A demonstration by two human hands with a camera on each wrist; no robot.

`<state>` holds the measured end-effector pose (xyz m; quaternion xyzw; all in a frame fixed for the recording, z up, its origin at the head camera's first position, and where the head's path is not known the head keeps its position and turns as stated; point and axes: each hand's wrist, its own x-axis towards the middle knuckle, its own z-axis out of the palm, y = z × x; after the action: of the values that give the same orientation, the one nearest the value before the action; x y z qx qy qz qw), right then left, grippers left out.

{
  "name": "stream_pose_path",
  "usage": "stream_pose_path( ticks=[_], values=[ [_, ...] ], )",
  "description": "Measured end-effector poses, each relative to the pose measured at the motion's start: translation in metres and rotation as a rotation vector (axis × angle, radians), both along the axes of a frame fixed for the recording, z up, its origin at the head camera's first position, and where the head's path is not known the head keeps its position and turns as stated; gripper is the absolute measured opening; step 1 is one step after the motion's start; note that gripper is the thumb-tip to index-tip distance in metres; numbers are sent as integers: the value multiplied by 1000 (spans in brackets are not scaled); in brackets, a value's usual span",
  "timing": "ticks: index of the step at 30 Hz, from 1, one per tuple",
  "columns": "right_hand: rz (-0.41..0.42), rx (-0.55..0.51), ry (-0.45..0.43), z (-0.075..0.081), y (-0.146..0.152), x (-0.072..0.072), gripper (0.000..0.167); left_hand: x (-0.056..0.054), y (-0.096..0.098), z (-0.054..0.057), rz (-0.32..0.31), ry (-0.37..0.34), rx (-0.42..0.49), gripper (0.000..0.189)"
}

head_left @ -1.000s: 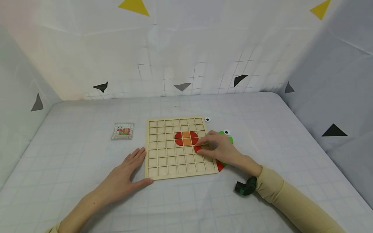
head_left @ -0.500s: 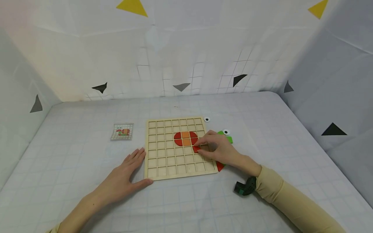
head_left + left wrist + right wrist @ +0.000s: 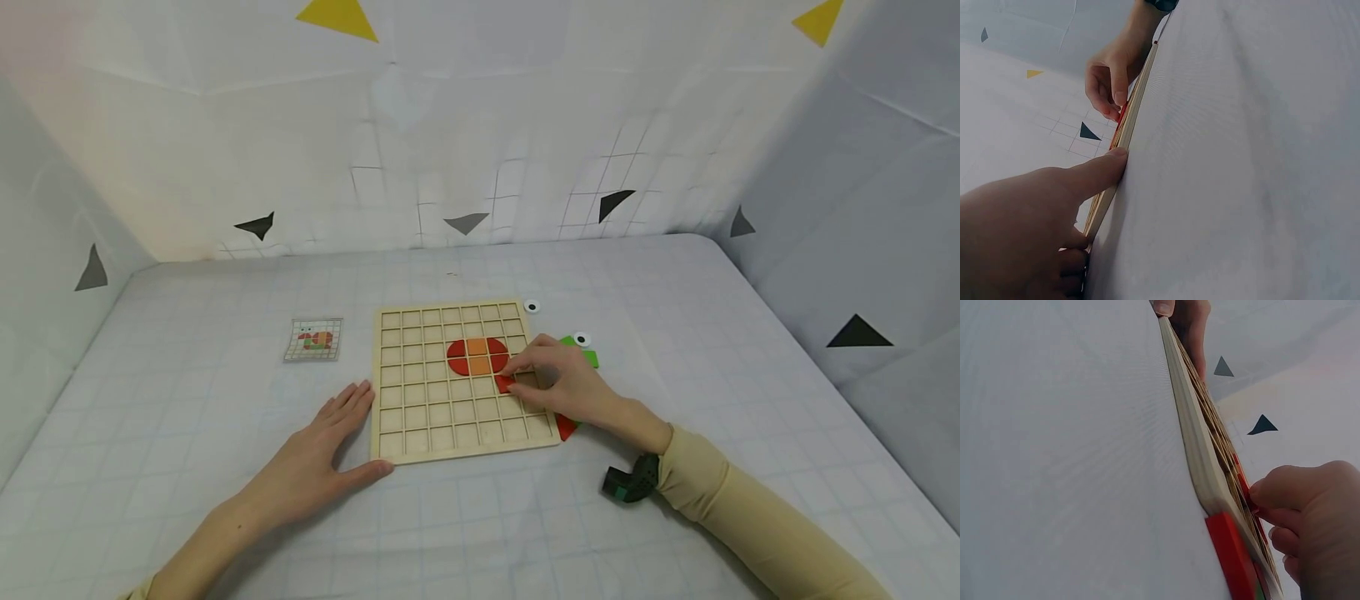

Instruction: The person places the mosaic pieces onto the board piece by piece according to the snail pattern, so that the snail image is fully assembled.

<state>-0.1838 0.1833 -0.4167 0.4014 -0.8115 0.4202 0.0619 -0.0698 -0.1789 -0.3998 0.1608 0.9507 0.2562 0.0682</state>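
Note:
A light wooden grid board (image 3: 416,419) lies on the table in the head view. Set in its cells are two orange squares (image 3: 477,365) between rounded red pieces (image 3: 457,358). My right hand (image 3: 570,379) pinches another red piece (image 3: 505,384) between thumb and index finger, over the cell below the right-hand red ones. Part of that piece is hidden by the fingertips; in the right wrist view the thumb (image 3: 1272,487) presses at its edge. Along the board's left side rests my left hand (image 3: 322,446), fingers extended, its thumb at the near left corner.
A small picture card (image 3: 314,340) lies left of the board. Two eye discs, one an eye disc (image 3: 532,307) by the far right corner, lie to the right. Green pieces (image 3: 591,358) and a red piece (image 3: 566,427) show partly behind my right hand.
The pinched red piece has turned slightly at my right fingertips, between the oldest frame and the later ones. My left hand stays in place at the board's edge.

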Motion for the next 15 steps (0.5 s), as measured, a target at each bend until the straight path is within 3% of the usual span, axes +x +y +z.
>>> stream_pose_path(
  ticks=[15],
  values=[
    [77,-65,-48,30,-8,16,28,0,0,-1,-3,7,1,99]
  ],
)
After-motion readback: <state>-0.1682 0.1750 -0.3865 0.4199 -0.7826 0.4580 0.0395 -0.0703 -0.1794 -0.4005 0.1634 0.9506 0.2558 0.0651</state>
